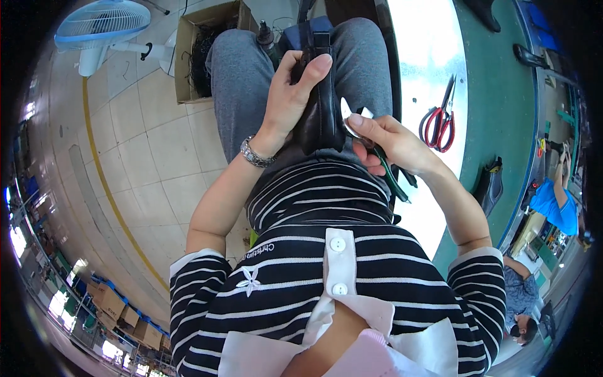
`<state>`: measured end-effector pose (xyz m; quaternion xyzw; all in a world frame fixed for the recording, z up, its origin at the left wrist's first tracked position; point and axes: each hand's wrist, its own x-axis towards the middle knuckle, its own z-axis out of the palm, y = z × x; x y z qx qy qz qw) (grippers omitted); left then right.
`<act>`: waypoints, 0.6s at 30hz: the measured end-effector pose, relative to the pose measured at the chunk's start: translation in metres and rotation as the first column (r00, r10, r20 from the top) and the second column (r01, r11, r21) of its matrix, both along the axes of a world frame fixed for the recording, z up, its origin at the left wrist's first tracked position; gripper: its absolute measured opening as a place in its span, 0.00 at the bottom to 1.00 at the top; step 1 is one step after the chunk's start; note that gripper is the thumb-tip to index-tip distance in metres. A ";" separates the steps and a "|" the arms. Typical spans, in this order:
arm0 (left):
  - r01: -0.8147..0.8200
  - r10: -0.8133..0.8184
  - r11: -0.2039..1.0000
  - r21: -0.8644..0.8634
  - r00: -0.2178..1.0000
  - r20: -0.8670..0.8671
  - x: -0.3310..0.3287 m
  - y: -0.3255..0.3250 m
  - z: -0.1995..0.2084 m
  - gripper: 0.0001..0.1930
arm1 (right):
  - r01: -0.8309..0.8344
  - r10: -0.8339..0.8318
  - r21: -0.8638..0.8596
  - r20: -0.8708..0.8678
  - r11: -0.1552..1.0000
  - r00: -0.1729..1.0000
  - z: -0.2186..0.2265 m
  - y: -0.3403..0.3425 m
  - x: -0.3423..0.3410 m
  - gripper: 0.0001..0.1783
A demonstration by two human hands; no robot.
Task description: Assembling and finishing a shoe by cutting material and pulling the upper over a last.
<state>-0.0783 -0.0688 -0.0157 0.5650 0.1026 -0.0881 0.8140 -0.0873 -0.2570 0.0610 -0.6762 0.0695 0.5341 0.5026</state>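
Observation:
A black leather shoe (323, 122) lies lengthwise over my lap, between my thighs. My left hand (294, 88) is closed around its far part, with the thumb pressed on the leather. Close to the shoe's right side, my right hand (392, 141) grips a pair of pliers (396, 185) with green handles. The bright metal jaws of the pliers point away from me, right beside the leather; whether they touch it I cannot tell. My left fingers are partly hidden behind the shoe.
Red-handled scissors (440, 119) lie on a white worktop (421, 56) at my right. Beyond it, a green belt (502, 94) carries black shoes (488, 185). A cardboard box (185, 69) with black scraps and a fan (100, 28) stand at left. Other people (556, 198) sit far right.

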 end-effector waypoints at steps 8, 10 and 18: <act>-0.013 0.010 0.997 0.071 0.999 0.044 -0.012 -0.009 0.005 0.19 | -0.384 0.402 -0.135 0.148 0.913 0.904 0.014 -0.003 0.019 0.38; -0.025 0.019 0.995 0.096 0.997 0.069 -0.010 -0.008 0.002 0.20 | -0.421 0.461 -0.222 0.174 0.879 0.870 0.023 0.004 0.022 0.39; -0.030 0.023 0.991 0.132 0.999 0.050 -0.009 -0.001 -0.006 0.18 | -0.290 0.337 -0.248 0.174 0.924 0.925 0.017 0.007 -0.001 0.39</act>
